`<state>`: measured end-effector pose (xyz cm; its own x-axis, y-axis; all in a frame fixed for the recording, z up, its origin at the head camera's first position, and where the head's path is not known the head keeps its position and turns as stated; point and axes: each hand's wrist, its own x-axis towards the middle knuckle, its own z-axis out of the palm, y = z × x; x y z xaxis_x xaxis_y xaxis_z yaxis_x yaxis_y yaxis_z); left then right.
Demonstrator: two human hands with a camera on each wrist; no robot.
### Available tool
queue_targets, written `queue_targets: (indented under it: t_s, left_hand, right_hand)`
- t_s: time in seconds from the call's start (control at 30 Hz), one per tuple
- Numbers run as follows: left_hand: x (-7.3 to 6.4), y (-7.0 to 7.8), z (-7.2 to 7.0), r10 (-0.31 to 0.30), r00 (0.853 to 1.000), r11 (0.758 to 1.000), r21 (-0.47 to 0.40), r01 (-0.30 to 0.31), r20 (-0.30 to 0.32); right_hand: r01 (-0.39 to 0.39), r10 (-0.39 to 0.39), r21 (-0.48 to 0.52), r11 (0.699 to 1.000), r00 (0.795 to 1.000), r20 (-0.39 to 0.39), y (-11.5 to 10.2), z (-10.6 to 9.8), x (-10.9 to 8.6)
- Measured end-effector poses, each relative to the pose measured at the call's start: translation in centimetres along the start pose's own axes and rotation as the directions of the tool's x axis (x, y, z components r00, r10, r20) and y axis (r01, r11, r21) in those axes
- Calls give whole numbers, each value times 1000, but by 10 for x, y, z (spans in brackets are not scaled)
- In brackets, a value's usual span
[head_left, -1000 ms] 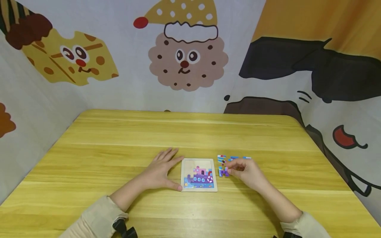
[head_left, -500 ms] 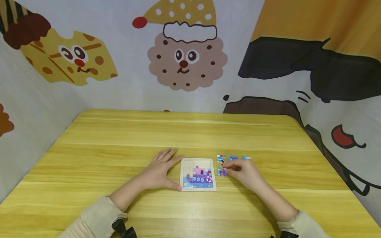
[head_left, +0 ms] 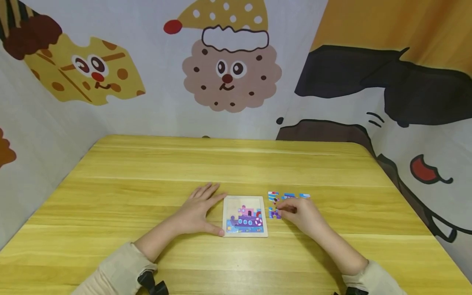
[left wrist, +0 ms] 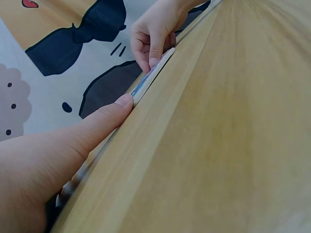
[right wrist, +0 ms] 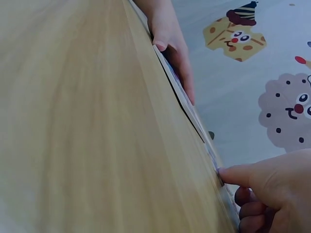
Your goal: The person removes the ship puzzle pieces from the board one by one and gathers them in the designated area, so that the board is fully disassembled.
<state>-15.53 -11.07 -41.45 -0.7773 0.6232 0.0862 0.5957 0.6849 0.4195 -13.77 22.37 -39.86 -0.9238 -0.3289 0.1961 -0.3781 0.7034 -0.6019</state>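
Observation:
A small square puzzle board [head_left: 245, 234] with a pale rim lies flat on the table, holding a partly filled purple and pink boat picture with bare wood along its top and left. My left hand [head_left: 195, 213] is spread at the board's left side, thumb at the lower left corner and index finger at the upper left. To the right, my right hand [head_left: 304, 215] has thumb and index finger together at a purple and blue puzzle piece [head_left: 273, 213], pinching at its edge close to the table. In the right wrist view its other fingers [right wrist: 252, 209] are curled.
Several loose pieces lie right of the board, including a striped piece [head_left: 273, 196], a blue one [head_left: 289, 196] and another blue one [head_left: 305, 195] partly behind the right hand. A cartoon-printed cloth [head_left: 155, 114] hangs beyond the wooden table [head_left: 221, 159].
My right thumb and index finger have come slightly left and closer together at the purple and blue piece. The left hand stays at the board, which has not moved.

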Motion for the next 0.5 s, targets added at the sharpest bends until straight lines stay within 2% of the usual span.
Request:
queue_targets:
  t_s: [0.33,0.5]
  left_hand:
    - [0,0,0,1,1000,1000,-6,-1,1]
    - [0,0,-1,1,1000,1000,-4,-1,5]
  right_hand:
    - [6,-6,13,1000,1000,5,3,0,0]
    - [8,-7,21,1000,1000,-23,0,-1,-1]
